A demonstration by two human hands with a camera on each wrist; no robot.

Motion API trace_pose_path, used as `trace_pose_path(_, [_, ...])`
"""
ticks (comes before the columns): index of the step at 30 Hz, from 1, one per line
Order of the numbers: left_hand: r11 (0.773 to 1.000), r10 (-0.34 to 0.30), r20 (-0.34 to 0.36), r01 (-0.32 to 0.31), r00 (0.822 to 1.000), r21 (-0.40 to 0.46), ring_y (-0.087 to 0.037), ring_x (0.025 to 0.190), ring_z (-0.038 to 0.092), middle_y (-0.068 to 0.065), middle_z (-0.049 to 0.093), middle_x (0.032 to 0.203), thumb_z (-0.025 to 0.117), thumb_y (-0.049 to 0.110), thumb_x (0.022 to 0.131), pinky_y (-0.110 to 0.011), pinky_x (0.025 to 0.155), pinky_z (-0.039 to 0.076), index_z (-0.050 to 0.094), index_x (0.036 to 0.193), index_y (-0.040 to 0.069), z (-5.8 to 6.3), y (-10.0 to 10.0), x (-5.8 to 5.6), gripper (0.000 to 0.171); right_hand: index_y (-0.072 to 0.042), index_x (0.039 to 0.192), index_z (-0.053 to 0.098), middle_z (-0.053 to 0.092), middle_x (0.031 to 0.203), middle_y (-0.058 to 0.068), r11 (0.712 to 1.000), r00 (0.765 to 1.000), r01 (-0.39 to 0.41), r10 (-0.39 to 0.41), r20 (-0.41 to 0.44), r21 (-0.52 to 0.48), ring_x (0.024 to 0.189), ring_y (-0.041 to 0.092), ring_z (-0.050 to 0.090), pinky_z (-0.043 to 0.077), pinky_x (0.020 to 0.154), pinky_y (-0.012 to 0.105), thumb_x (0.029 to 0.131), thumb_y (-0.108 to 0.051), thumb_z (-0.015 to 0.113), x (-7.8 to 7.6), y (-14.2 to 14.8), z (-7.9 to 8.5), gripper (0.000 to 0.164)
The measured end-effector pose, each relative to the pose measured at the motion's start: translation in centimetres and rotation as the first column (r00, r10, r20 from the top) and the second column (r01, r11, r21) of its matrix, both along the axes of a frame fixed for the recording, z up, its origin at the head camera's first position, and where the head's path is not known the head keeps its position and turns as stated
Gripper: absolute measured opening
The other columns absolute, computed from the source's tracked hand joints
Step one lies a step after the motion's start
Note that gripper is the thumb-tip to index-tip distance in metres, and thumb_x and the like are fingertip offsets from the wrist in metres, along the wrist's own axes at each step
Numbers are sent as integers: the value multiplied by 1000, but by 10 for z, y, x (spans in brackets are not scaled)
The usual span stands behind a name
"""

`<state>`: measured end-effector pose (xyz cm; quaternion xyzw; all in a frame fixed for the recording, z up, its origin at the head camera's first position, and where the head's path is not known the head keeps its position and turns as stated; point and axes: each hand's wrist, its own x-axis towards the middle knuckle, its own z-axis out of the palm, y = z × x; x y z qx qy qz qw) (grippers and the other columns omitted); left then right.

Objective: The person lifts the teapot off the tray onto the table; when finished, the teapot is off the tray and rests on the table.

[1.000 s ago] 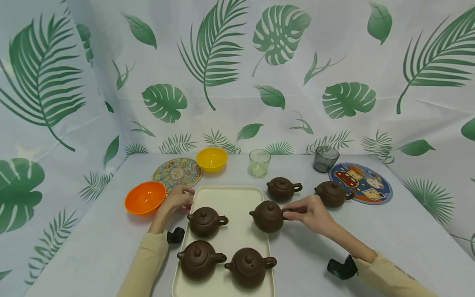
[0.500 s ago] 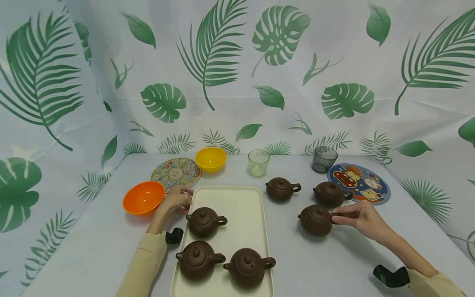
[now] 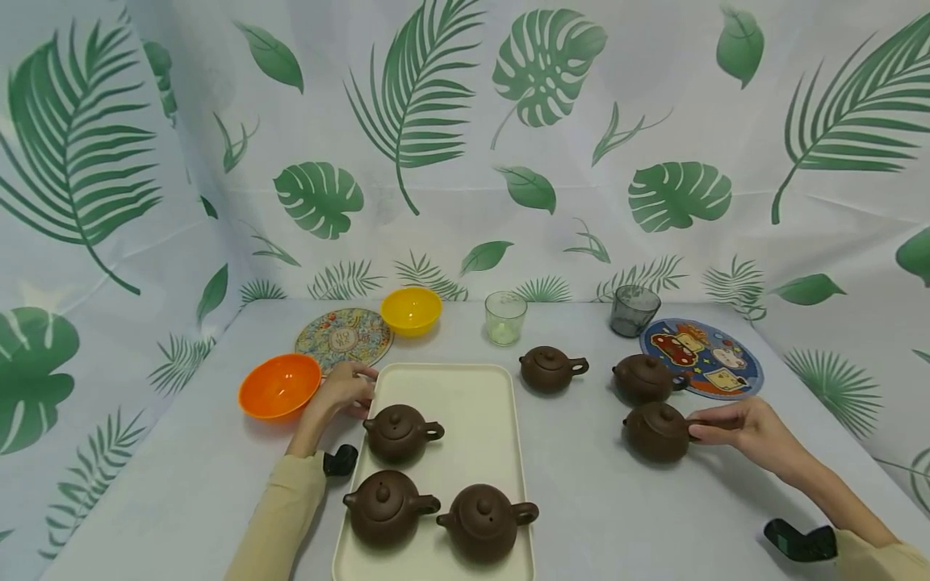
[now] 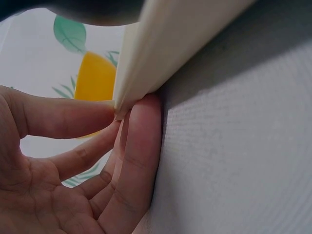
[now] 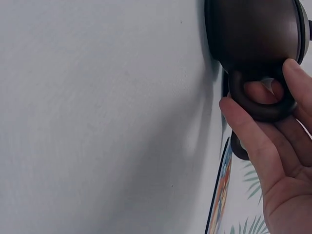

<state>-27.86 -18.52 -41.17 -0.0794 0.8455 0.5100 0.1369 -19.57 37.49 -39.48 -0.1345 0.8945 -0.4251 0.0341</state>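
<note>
My right hand pinches the handle of a dark brown teapot right of the tray. In the right wrist view, thumb and fingers meet around the looped handle, with the teapot upright close over the cloth. My left hand holds the far left edge of the cream tray; in the left wrist view the thumb and fingers pinch its rim. On the tray stand three brown teapots: one small, one front left and one front right.
Two more teapots, one at centre right and one just behind the held one, stand on the cloth. An orange bowl, yellow bowl, green glass, grey glass and two round mats, one floral, one blue, surround them.
My right hand has carried the teapot off the tray's right side, rightward to a spot in front of another teapot on the cloth. My left hand has stayed at the tray edge.
</note>
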Motion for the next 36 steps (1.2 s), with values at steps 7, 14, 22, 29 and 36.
trace_pose_path(7, [1000,5,7,-5,1000,0,-19,64,62,-16,64,84,57,-4,79,-31,52,56,56,125,-3,1,1,-1,47,17,105,65,74,87,-5,998,1000,21,-20,-13,52,77,3,69,53,66,17,88,-7,66,-1,-2,3,30])
trace_pose_path(14, [1000,-5,8,5,1000,-4,-19,64,63,-17,64,84,58,-4,78,-31,52,56,56,125,-3,2,1,-2,47,9,104,69,74,87,-5,992,997,52,-45,-55,117,77,0,67,52,65,18,88,-11,67,1,-4,6,26])
trace_pose_path(22, [1000,-9,3,9,1000,1,-20,63,61,-17,64,81,57,-5,77,-31,51,56,56,124,-4,2,3,-2,48,7,107,69,74,92,-8,998,983,55,-49,-176,30,84,-4,66,52,68,13,91,-9,64,3,-26,23,23])
trace_pose_path(29, [1000,-16,4,16,1000,-13,-20,64,61,-17,63,83,57,-4,78,-31,52,56,55,126,-4,1,2,-2,48,4,106,70,73,97,2,997,976,-69,59,-211,-42,87,0,68,55,71,16,90,-6,64,-7,-85,39,20])
trace_pose_path(36, [1000,-10,-4,10,1000,-6,-20,65,62,-17,63,83,58,-3,77,-31,52,57,55,125,-5,1,1,1,48,3,103,72,73,95,11,981,971,-183,172,-164,-59,84,9,70,56,72,21,87,-12,69,-25,-159,23,22])
